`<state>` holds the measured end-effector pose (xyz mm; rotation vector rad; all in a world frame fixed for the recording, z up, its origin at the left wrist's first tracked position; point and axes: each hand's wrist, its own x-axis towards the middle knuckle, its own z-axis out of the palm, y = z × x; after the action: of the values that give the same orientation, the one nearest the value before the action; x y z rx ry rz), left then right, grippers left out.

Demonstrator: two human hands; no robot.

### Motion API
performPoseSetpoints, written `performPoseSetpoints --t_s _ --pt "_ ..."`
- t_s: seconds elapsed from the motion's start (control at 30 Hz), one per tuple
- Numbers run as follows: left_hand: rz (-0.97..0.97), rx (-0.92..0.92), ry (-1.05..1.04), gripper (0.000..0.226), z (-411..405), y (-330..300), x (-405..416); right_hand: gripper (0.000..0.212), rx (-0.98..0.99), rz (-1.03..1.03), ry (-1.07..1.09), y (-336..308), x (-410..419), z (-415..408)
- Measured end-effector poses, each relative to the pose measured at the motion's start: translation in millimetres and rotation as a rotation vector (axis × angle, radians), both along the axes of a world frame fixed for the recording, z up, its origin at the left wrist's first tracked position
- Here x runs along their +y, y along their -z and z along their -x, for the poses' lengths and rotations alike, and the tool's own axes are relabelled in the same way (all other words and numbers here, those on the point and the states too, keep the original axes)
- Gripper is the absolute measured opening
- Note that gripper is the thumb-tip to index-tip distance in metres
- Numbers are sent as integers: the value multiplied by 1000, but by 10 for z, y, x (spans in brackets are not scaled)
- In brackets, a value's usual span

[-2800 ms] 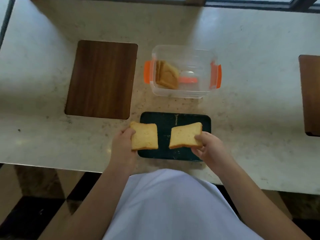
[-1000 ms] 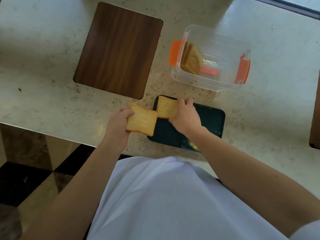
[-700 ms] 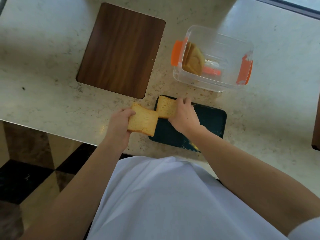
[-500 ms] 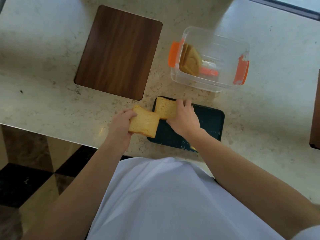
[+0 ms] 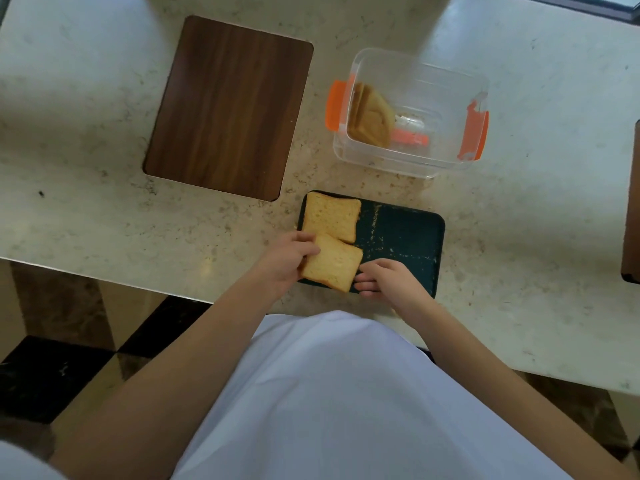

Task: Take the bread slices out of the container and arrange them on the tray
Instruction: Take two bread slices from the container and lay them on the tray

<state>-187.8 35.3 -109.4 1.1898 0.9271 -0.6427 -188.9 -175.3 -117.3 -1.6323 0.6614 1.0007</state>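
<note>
1. My left hand (image 5: 285, 256) pinches a light, soft slice (image 5: 331, 263) by its left edge, at the tray's (image 5: 408, 244) near-left corner.
2. Right hand (image 5: 388, 278): grip released, empty.
3. Placed slice (image 5: 330, 216) lies far-left.
4. Crumbly remaining slices (image 5: 369, 116) stand in the container (image 5: 412, 164); I'd hold edges.

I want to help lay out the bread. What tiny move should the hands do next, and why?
Probably lower the slice in the left hand flat onto the tray. That slice overlaps the near edge of the slice already lying there, so nudging it toward the person first would separate them. The right hand holds nothing.
</note>
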Motion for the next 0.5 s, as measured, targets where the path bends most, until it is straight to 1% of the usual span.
performPoseSetpoints --t_s 0.07,0.1,0.2,0.27,0.4,0.5 --pt "-65 -15 73 34 6 34 -41 21 23 -10 5 16 -48 5" --pt "-141 -41 132 33 16 49 -56 20 23 -10 6 20 -59 5" --pt "-450 -209 321 29 67 72 -80 21 5 3 1 23 -60 16" --pt "-571 -306 396 26 111 87 -89 21 -6 16 -16 30 -48 25" --pt "-714 -364 535 32 170 79 -87 26 -44 52 -94 17 3 18" --pt "-760 -398 595 30 196 81 -84 25 -79 80 -164 -26 41 20"
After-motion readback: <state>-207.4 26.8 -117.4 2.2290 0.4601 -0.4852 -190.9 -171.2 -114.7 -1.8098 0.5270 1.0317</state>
